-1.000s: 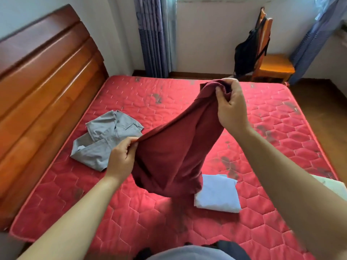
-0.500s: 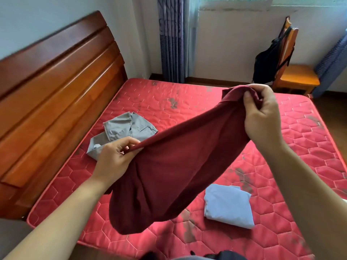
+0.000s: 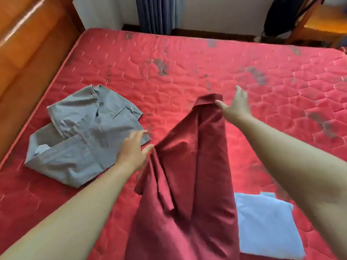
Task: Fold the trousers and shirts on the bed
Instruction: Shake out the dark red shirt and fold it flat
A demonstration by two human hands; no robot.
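1. Neither hand clasps: left hand (image 3: pixel 133 150) and right hand (image 3: pixel 235 106) keep fingers straight, thumbs touching the maroon garment (image 3: pixel 191 175), which runs from bottom centre to mid-frame.
2. Folded white garment (image 3: pixel 266 226) lies lower right on the red mattress (image 3: pixel 187 59).
3. Grey trousers (image 3: pixel 84 136) lie rumpled, left of centre.

No writing, label or number can be read. The maroon garment (image 3: pixel 189 166), grey garment (image 3: pixel 84 139) and red mattress (image 3: pixel 197 59) show plain cloth
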